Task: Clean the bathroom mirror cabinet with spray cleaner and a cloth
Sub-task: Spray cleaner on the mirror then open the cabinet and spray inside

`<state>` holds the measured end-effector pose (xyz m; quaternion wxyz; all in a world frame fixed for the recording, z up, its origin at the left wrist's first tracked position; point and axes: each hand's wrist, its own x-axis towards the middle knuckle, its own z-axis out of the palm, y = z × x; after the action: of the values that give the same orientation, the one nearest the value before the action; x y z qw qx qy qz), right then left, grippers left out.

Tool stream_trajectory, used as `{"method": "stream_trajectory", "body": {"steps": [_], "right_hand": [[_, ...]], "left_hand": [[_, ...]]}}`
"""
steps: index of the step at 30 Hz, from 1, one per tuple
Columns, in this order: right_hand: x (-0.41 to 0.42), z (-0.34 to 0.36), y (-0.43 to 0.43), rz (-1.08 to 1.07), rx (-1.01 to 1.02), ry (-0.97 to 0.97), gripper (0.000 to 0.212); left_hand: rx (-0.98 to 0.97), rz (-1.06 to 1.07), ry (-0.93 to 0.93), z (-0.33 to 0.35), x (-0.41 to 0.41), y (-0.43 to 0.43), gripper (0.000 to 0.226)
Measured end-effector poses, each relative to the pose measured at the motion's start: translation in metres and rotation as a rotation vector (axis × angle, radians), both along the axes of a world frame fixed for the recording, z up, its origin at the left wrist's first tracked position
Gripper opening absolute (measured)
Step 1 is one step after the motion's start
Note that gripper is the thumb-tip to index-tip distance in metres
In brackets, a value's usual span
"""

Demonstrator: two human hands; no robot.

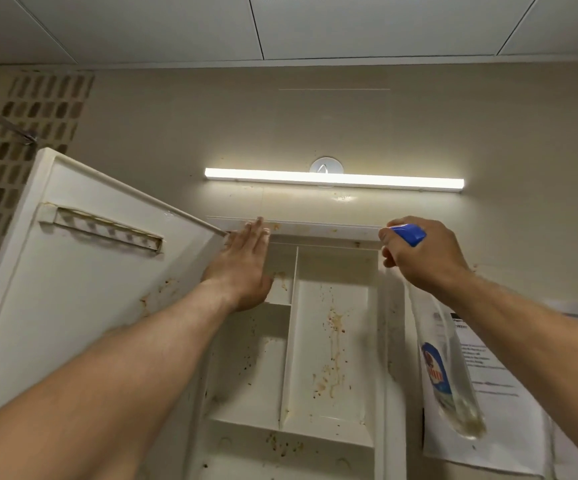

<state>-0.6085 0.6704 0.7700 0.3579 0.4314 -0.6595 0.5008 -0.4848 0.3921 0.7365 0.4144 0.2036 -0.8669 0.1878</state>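
A white plastic wall cabinet, with its interior divided by a vertical partition and short shelves, is seen from below in the lower middle of the view. Brown drip stains and specks are spread over its back panel and lower ledge. Its white door is swung open toward nine o'clock, and a narrow slotted rack is fixed across the door's inner face; rusty marks are seen near the door's lower part.

The left hand is held flat with the fingers straight and together, laid against the top left corner of the cabinet where the door meets the frame; nothing is gripped by it. The right hand, at about two o'clock from the cabinet's centre, is closed around the neck of a clear plastic spray bottle with a blue trigger head. The bottle is hung downward from the grip beside the cabinet's right edge, its body blurred, with a blue and red label and a little yellowish liquid at its base. Whether the trigger is pressed cannot be told.

A lit white tube lamp is mounted on the beige wall at twelve o'clock above the cabinet. A printed paper sheet is fixed to the wall at four o'clock, behind the bottle
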Motion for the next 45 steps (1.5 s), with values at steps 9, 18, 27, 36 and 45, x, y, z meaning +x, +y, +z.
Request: {"method": "stream_trajectory", "body": {"steps": [9, 18, 27, 36, 45], "right_hand": [[-0.028, -0.034, 0.038, -0.015, -0.093, -0.074, 0.033], [-0.023, -0.152, 0.040, 0.026, 0.049, -0.187, 0.032], [-0.021, -0.233, 0.030, 0.073, -0.016, -0.327, 0.016], [-0.021, -0.329, 0.027, 0.065, -0.115, -0.543, 0.021], [-0.004, -0.411, 0.017, 0.082, -0.081, -0.703, 0.029]], "left_hand": [[-0.209, -0.237, -0.096, -0.037, -0.055, 0.066, 0.080], [-0.105, -0.300, -0.126, -0.135, -0.102, 0.108, 0.089], [-0.036, -0.166, -0.138, -0.201, -0.106, 0.107, 0.119], [-0.051, -0.104, -0.142, -0.245, -0.080, 0.094, 0.111], [0.007, -0.236, -0.221, -0.319, -0.066, 0.110, 0.103]]}}
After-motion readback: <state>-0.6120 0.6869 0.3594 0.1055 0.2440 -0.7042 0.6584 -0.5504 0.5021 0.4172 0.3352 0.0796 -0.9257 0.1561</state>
